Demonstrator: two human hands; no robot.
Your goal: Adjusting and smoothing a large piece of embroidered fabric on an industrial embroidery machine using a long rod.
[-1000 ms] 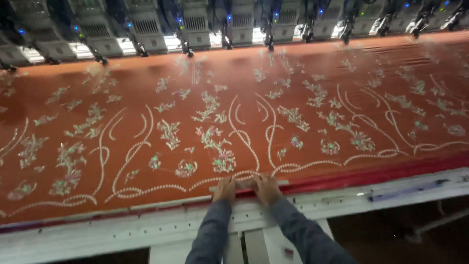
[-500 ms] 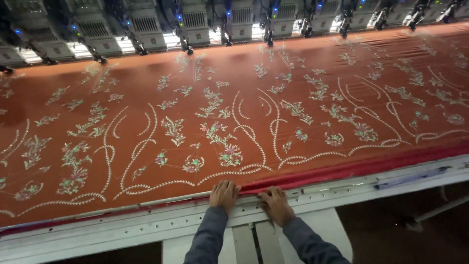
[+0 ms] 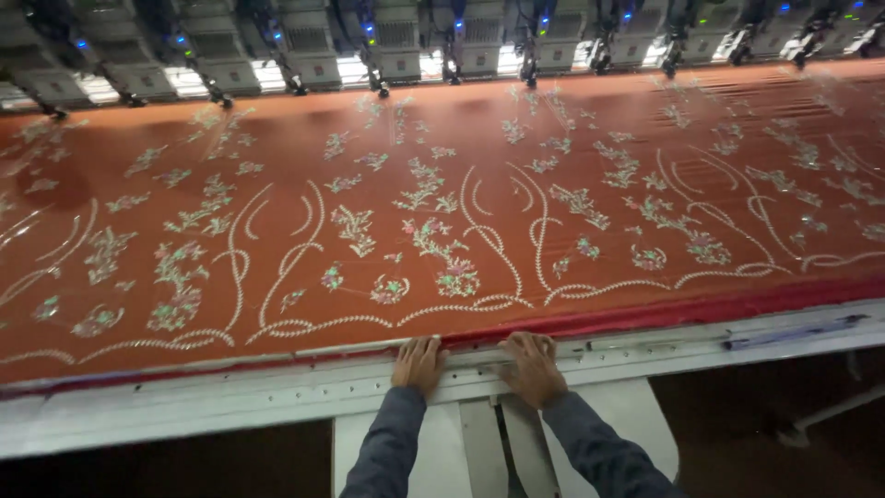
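At the near edge of a long embroidery machine, both hands lie palm down on the white metal frame rail (image 3: 230, 397), side by side and a little apart. Left hand (image 3: 418, 363) rests flat with its fingers close together, fingertips reaching the near hem of the cloth. Right hand (image 3: 532, 366) lies the same way, fingers loosely together and pointing far, their tips touching the red border strip (image 3: 701, 309) that runs along the fabric's near edge. Neither hand pinches or grips anything; each only presses down. Grey sleeves (image 3: 590, 452) cover both forearms. Stretched across the machine bed, the rust-orange fabric (image 3: 516, 138) spans the whole view from left to right, stitched with pale floral sprays and curling beaded lines; one looping scroll (image 3: 461, 309) runs just beyond the fingertips. Along the far side stands a row of embroidery heads (image 3: 396, 41) with small blue lights, their needles above the cloth's far edge. Below the rail, between the arms, a white panel (image 3: 479, 443) of the machine base shows
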